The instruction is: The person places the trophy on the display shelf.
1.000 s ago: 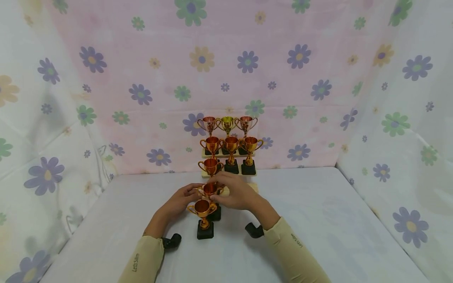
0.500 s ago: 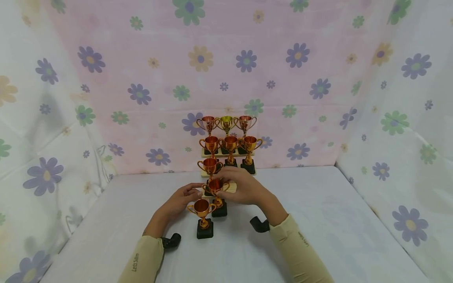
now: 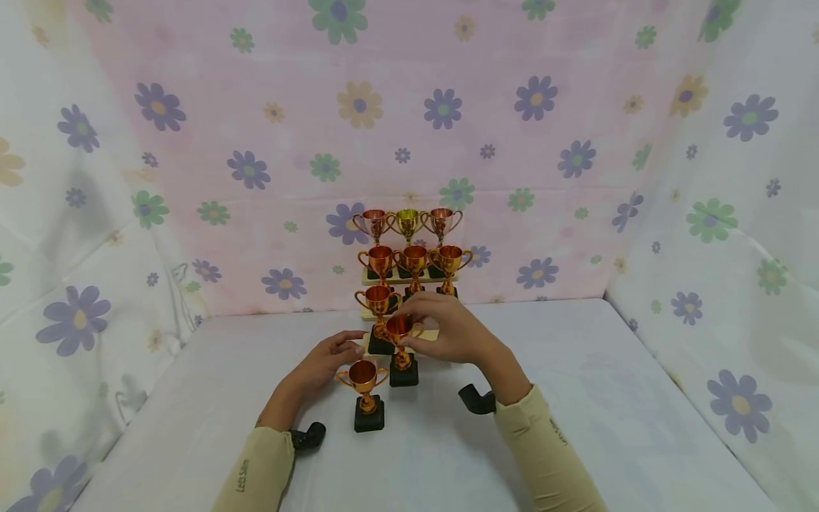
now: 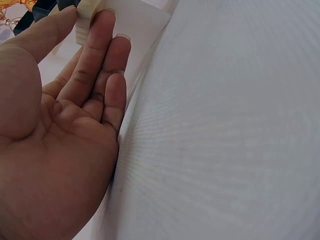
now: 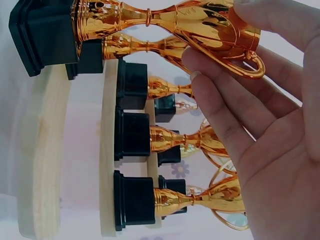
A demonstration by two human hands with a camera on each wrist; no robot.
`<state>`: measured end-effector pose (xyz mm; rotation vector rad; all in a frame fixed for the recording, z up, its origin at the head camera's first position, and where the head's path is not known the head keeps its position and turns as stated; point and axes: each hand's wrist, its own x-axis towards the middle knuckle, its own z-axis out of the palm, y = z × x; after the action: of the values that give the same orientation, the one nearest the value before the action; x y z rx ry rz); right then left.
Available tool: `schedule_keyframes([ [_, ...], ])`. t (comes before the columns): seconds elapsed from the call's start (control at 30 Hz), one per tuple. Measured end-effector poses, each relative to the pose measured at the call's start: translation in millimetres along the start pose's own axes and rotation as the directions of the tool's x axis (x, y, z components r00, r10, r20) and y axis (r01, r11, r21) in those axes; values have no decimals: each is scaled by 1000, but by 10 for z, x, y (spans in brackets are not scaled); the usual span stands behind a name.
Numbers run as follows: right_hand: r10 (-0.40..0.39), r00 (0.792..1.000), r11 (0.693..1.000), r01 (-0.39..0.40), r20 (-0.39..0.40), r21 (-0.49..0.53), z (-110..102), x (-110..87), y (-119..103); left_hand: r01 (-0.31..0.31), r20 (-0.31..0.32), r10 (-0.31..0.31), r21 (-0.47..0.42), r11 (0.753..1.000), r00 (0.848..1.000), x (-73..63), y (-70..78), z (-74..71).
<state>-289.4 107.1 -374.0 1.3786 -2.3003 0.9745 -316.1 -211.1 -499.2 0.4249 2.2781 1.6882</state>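
Observation:
My right hand [image 3: 451,331] holds an orange-gold trophy [image 5: 150,17] by its cup, thumb on one side and fingers on the other. Its black base is in front of the lowest wooden step [image 5: 47,150]; whether it touches anything I cannot tell. My left hand [image 3: 325,363] rests on the white table, its extended fingertips and thumb against the left end of that step, partly out of frame in the left wrist view. Just behind the held cup, another gold trophy [image 3: 377,300] stands on the step. A separate gold trophy [image 3: 362,377] stands upright on the table, right of my left hand.
Gold trophies [image 3: 414,261] stand in a row on the middle step. Behind them are two coppery trophies [image 3: 441,222] and a yellow-gold one [image 3: 407,224] on the top step. A flowered cloth [image 3: 288,235] hangs behind and at both sides.
My right hand has moved right with the trophy, from in front of the left standing trophy toward the middle of the lowest step. The left hand has stayed in place.

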Motion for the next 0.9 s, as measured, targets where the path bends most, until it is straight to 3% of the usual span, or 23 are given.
schedule_keyframes([
  [0.7,-30,985,1000,30,-168,1,-116,-45,92,0,4,0,-5,1000,1000,11,-11,-13],
  [0.9,16,979,1000,-14,-201,10,-99,-56,125,11,1,-11,3,1000,1000,11,-9,-18],
])
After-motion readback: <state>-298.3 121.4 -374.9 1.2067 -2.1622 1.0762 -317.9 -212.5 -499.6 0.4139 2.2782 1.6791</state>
